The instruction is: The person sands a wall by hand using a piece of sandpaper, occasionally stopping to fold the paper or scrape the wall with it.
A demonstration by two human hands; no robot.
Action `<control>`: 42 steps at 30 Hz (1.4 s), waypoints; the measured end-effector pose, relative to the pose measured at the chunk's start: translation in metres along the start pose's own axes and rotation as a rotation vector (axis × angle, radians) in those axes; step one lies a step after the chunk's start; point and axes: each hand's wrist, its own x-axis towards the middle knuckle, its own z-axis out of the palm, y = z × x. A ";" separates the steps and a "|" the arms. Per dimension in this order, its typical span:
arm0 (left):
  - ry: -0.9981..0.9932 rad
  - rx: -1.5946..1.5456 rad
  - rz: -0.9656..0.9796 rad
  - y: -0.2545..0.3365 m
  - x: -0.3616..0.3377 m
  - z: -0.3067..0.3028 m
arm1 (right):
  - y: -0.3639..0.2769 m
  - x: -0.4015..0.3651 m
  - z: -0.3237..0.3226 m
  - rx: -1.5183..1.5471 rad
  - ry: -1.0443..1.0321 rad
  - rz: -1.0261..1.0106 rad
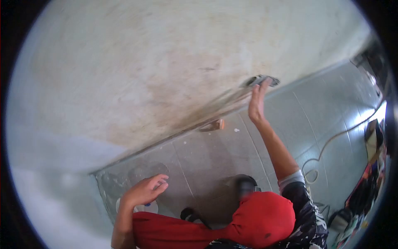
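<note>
Up against the stained, off-white wall, my right hand presses a small dark-and-grey flat pad low on the surface, just above the floor line. Its fingers lie over the pad and hide part of it; the pad's exact kind cannot be made out. My left hand hovers at the lower left with loosely bent fingers and holds nothing visible. Behind that hand, a white round container shows in part. On the floor at the wall's foot lies a tool with an orange end.
Grey floor tiles carry a few white specks. A pale cord loops across them on the right, near a pile of assorted items. My red-clothed legs and dark footwear fill the lower middle.
</note>
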 end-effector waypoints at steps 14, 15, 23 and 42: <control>0.079 0.091 0.017 -0.021 -0.021 -0.010 | -0.003 -0.004 -0.009 -0.036 -0.031 -0.042; 0.067 0.105 0.011 -0.022 -0.021 -0.010 | -0.003 -0.004 -0.010 -0.045 -0.031 -0.043; 0.073 0.050 0.005 -0.023 -0.022 -0.011 | -0.006 -0.005 -0.011 -0.059 -0.026 -0.037; 0.064 0.081 -0.007 -0.016 -0.020 -0.009 | -0.006 -0.024 0.005 -0.128 -0.044 -0.053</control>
